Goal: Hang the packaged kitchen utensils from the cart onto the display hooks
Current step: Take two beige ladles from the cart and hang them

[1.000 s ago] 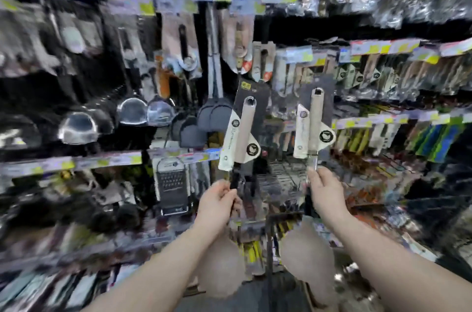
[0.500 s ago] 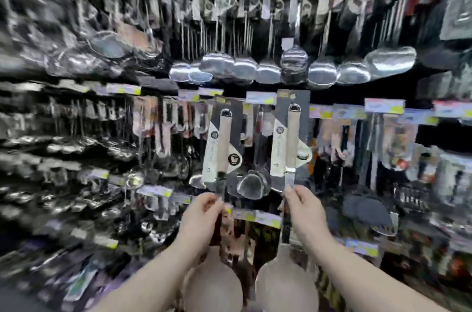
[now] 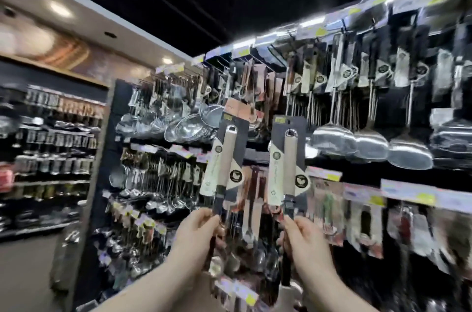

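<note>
I hold two packaged utensils upright in front of the display, each with a pale handle on a dark card. My left hand [image 3: 195, 230] grips the shaft of the left utensil [image 3: 226, 158]. My right hand [image 3: 305, 237] grips the shaft of the right utensil [image 3: 288, 158]. Both cards stand at about the same height, a hand's width apart, and their heads hang below my hands, partly out of view. The display hooks [image 3: 278, 56] of the top row lie above and behind them, loaded with similar packs. The cart is out of view.
Steel ladles [image 3: 370, 143] hang in a row to the right of the held packs. Mesh strainers [image 3: 184, 127] hang to the left. Price-tag rails [image 3: 406, 192] run across the shelving at right. Another rack of utensils [image 3: 56, 132] stands far left, across an aisle.
The view has swung upward and to the left, bringing the top hook row and ceiling into sight. Both hands keep the two packs upright, now raised toward the upper rows.
</note>
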A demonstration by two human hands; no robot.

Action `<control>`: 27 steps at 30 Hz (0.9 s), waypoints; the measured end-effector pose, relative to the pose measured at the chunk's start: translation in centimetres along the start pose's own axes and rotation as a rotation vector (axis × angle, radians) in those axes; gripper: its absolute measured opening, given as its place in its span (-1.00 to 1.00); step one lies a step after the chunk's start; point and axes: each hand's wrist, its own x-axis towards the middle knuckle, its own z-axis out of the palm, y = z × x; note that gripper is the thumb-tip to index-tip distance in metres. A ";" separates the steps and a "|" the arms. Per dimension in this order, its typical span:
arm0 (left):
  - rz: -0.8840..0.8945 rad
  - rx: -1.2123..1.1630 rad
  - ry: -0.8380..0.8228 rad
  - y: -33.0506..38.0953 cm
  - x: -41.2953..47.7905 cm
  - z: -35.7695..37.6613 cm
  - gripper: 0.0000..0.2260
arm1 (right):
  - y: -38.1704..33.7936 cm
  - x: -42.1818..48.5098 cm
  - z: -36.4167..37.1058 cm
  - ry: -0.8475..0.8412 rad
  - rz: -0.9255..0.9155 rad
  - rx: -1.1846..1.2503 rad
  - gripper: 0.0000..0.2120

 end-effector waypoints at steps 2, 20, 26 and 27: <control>0.039 0.033 0.021 0.1 4.0 -0.3 -0.90 | -0.3 3.7 1.4 -0.003 -0.028 -0.014 -0.67; 0.251 -0.136 -0.073 2.7 31.5 -0.5 -0.85 | -6.0 28.6 12.0 0.116 -0.267 -0.076 -0.67; 0.309 -0.166 -0.250 5.0 40.1 -1.5 -0.88 | -9.7 35.6 13.5 0.367 -0.300 -0.179 -0.62; 0.315 -0.176 -0.268 5.3 41.5 -1.5 -0.88 | -10.4 36.5 13.6 0.393 -0.283 -0.165 -0.65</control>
